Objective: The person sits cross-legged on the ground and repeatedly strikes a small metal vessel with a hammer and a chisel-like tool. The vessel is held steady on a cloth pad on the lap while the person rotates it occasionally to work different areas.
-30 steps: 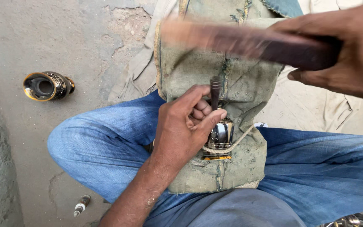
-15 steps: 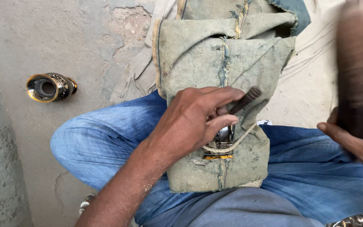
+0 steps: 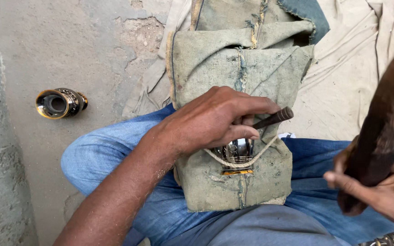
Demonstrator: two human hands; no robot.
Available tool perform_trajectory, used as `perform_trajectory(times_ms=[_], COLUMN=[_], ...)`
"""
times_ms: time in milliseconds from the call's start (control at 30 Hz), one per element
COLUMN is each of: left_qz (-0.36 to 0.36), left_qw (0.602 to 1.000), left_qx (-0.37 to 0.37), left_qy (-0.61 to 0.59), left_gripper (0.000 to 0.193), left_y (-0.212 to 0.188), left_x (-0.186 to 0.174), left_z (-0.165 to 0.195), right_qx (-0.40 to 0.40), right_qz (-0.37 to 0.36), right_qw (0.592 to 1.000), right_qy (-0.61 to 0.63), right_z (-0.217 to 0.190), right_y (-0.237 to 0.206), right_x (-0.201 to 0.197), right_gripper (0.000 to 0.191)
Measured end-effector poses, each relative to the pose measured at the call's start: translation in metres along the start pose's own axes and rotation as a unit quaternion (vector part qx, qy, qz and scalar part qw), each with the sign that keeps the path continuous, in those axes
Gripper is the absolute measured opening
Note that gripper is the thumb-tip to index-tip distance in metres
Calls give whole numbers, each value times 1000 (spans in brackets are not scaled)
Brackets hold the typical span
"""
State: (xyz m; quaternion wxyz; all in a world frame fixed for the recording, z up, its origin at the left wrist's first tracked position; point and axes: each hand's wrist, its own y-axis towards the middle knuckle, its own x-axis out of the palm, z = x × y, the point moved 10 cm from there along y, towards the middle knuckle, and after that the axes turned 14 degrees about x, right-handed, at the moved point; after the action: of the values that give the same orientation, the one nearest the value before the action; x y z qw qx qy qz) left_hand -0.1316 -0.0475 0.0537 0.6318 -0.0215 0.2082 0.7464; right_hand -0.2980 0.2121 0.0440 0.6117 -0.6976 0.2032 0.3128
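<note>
L hand (image 3: 215, 120): centre of frame, forearm running in from lower left, palm down, fingers curled shut, thumb and index pinched toward the right. R hand (image 3: 384, 193): lower right of frame, partly cut by edge, fingers wrapped closed, index finger (image 3: 347, 182) extended left. Legs: bent, knees spread, across lower half of frame.

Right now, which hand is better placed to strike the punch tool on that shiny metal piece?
The right hand: it already grips the dark wooden mallet, raised beside the work. The left hand is busy pinching the punch tool against the metal piece.
</note>
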Motion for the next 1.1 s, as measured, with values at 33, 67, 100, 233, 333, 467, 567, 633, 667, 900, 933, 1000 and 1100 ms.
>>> perform_trajectory(times_ms=[33,67,100,233,333,467,567,633,667,900,933,1000,1100], left_qz=[-20,-41,-62,-93,-68,-24,45,105,128,196,197,197,197], left_qw=[1000,999,997,994,997,998,998,994,989,966,969,973,973], left_qx=[-12,-24,-36,-40,15,52,34,-22,-61,-137,-113,-63,-60], left_qy=[-8,-18,-26,-41,-33,3,0,-27,-40,-103,-103,-102,-101], left_gripper=[52,52,51,45,40,41,42,43,42,42,44,48,51], left_y=[2,2,3,0,2,1,-10,-32,-41,-65,-63,-59,-60], left_x=[3,7,9,12,7,4,-9,-17,-18,-5,-7,-10,-8], left_z=[-2,-3,-4,0,9,12,4,-7,-16,-45,-43,-37,-38], right_qx=[3,-53,-110,-39,-82,-88,-183,-235,-209,30,-27,-145,-307], right_qz=[-2,11,25,73,43,6,55,25,3,6,23,54,101], right_qw=[1000,998,992,991,991,982,979,965,960,992,999,966,913], right_qy=[-5,24,55,-101,-92,-165,-71,109,187,119,-20,-205,-248], right_z=[2,-6,-13,13,19,40,41,46,55,65,39,-12,-86], right_y=[-2,-7,-13,-7,-3,11,6,5,14,111,118,116,77], right_x=[0,0,-3,3,10,24,9,-7,-13,-61,-66,-69,-70], right_gripper=[32,40,49,48,35,25,23,25,32,25,27,31,33])
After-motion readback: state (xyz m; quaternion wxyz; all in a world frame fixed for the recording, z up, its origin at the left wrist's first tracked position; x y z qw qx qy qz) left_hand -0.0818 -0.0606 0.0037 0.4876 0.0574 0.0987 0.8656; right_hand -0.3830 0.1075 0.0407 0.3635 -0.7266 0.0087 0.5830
